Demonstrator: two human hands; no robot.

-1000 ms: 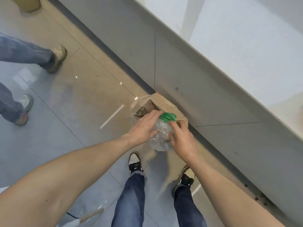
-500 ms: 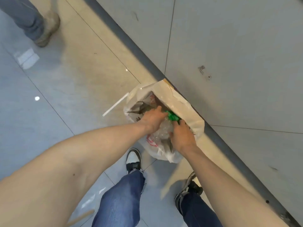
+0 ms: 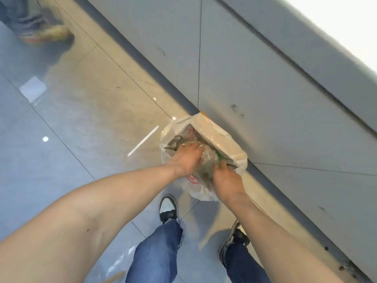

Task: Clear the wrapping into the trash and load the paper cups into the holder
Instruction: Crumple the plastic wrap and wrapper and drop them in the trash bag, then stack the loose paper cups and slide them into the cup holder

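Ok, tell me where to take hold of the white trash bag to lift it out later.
Probably best grip the trash bag by its loose folded-over rim on the wall side, coming from above. That edge stands free and flat, while the near side is covered by the left hand, right hand and clear wrapping.

Both hands: left hand, right hand, on clear wrapping inside trash bag.

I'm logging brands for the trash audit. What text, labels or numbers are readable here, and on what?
None can be read.
Red print on the white trash bag, near the right hand: too blurred and creased to read.
Clear wrapping under the left hand: no legible text.
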